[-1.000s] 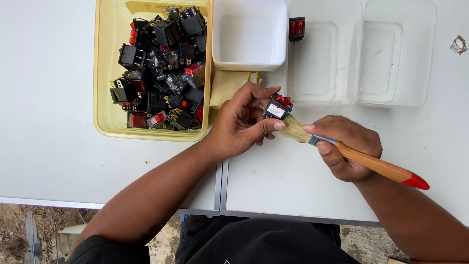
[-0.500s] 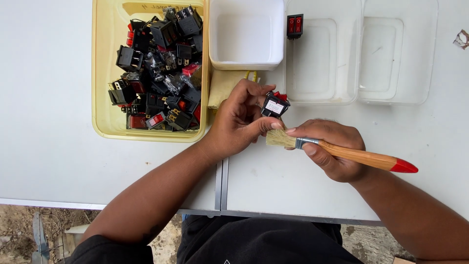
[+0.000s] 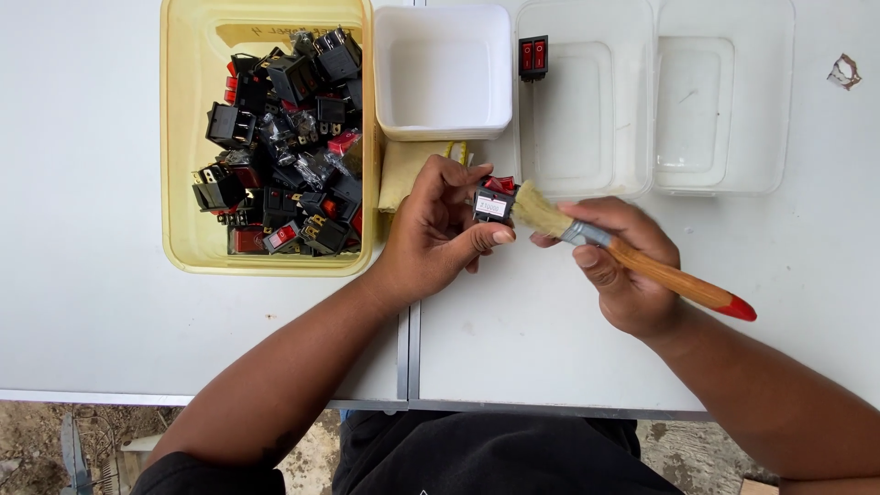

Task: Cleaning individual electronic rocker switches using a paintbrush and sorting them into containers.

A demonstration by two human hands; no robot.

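The left hand (image 3: 440, 234) pinches a small black switch (image 3: 493, 203) in its fingers, just above the counter (image 3: 550, 348), and the right hand (image 3: 623, 270) holds a brush (image 3: 632, 257) with its fingers wrapped around the handle, bristles touching the switch. One switch (image 3: 533, 57) lies in the clear tub (image 3: 587, 174), while the yellow tub (image 3: 179, 137) looks full, so I think the cleaning has only just started.

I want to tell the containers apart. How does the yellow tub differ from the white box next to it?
The yellow tub is translucent yellow, while the white box is opaque white. The yellow tub is larger and longer than the white box. The yellow tub holds a heap of black and red switches, while the white box looks empty. Both are open-topped rectangular plastic containers standing on the white table.
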